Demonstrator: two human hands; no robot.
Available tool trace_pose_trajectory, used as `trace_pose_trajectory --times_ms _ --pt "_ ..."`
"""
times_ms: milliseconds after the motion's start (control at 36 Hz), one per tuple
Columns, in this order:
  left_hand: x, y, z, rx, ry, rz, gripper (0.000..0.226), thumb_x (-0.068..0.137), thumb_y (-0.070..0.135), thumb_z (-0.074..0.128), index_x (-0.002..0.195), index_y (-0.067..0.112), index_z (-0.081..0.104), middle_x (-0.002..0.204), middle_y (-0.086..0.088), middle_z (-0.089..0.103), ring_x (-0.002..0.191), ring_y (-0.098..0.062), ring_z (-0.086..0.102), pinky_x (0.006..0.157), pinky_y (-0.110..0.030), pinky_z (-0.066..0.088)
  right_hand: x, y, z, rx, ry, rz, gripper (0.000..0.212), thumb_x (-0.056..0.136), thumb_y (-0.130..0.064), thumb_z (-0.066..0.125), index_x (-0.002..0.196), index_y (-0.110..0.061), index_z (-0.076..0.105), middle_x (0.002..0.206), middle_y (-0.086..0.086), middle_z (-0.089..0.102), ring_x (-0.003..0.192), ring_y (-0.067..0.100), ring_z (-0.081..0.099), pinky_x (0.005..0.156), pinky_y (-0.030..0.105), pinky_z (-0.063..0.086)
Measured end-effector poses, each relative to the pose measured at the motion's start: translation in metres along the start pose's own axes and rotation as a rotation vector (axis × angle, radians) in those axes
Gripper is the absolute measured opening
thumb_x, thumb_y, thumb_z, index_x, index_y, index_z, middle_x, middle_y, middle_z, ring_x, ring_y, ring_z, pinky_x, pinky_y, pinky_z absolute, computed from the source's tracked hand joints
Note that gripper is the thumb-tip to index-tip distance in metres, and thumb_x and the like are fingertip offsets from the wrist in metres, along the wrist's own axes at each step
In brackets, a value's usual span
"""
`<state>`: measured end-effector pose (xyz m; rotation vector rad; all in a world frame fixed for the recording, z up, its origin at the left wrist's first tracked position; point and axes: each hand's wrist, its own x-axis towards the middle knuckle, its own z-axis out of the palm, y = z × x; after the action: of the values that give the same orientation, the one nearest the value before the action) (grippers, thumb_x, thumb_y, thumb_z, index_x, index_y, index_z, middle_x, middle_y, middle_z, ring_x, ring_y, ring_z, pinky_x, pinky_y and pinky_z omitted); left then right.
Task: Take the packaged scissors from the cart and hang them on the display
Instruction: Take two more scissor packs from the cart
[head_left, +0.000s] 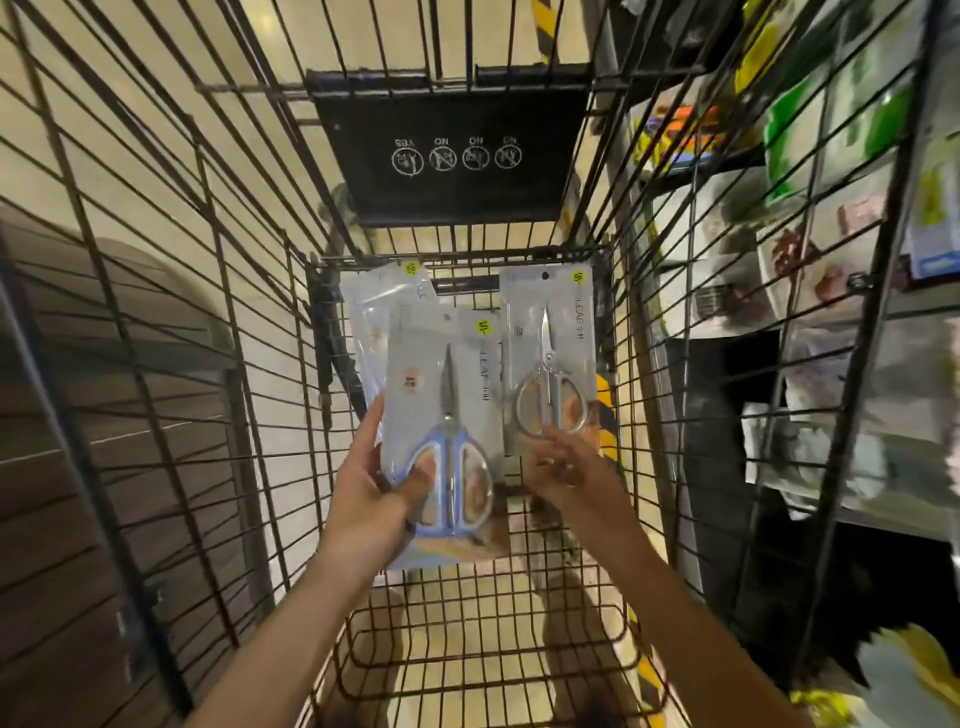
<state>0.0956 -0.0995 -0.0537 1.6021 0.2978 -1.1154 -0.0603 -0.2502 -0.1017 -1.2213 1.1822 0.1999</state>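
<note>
Two bare arms reach down into the wire cart (156, 364). Her left hand (374, 493) grips a pack of blue-handled scissors (447, 441), thumb on front. Behind it sits another pack (374, 306), maybe two. Over on the right, the right hand (563, 467) pinches the bottom of a silver scissors pack (550, 374).

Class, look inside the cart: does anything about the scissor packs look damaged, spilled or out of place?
Nothing stands out. The blue-handled pack in the left hand and the silver-handled pack at the right hand look sealed and intact.
</note>
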Motion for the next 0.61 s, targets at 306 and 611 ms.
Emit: trace_pose_trajectory --times_ms 306,611 --pt "0.007 0.012 -0.016 -0.038 0.066 -0.002 0.071 0.092 -0.010 0.059 0.139 0.042 0.047 0.106 0.007 0.077 0.095 -0.017 0.075 0.063 -0.042 0.063 0.093 0.001 0.010 -0.275 0.411 -0.193 0.075 0.076 -0.020 0.083 0.141 -0.019 0.044 0.130 0.003 0.050 0.122 0.022 0.050 0.100 0.041 0.050" --pt "-0.001 0.006 -0.014 0.025 0.044 0.029 0.070 0.091 -0.011 0.060 0.135 0.041 0.045 0.111 0.001 0.075 0.099 -0.020 0.074 0.073 -0.040 0.064 0.128 0.015 0.010 -0.375 0.473 -0.116 0.110 0.062 -0.019 0.092 0.151 -0.029 0.028 0.148 0.006 0.039 0.131 0.035 0.050 0.099 0.056 0.053"
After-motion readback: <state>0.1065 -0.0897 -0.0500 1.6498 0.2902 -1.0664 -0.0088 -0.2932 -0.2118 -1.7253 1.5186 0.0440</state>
